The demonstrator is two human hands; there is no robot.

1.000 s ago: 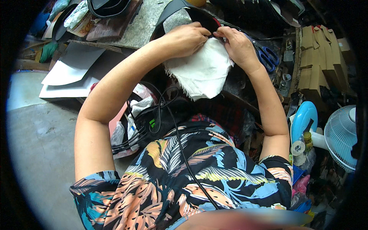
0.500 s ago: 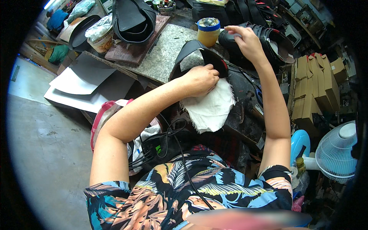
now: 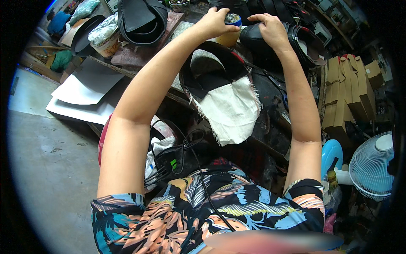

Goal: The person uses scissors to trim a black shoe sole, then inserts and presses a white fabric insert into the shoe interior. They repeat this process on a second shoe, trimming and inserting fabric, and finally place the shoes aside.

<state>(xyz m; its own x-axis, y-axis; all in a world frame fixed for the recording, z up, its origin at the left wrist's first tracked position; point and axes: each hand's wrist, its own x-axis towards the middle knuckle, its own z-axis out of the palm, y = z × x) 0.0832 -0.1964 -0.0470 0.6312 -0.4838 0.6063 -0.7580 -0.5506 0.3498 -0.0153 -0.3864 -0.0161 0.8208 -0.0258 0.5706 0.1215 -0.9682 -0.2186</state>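
My left hand reaches to the far side of the bench, its thumb and fingers spread beside a yellowish jar with a blue rim; whether it touches the jar is hard to tell. To its right my right hand hangs over a black rounded piece, fingers stretched out to the left and apart from the thumb. Nearer me lies a black curved, hollow piece, untouched by either hand. From its near edge a white cloth with frayed edges drapes toward me.
A folded black item rests on a reddish board at the left, next to a foil-covered tub. White sheets jut from the bench. Scissors, cardboard boxes and a fan are at the right.
My left hand has let go of the black curved piece and white cloth and moved up to the jar. The right hand has shifted slightly upward.
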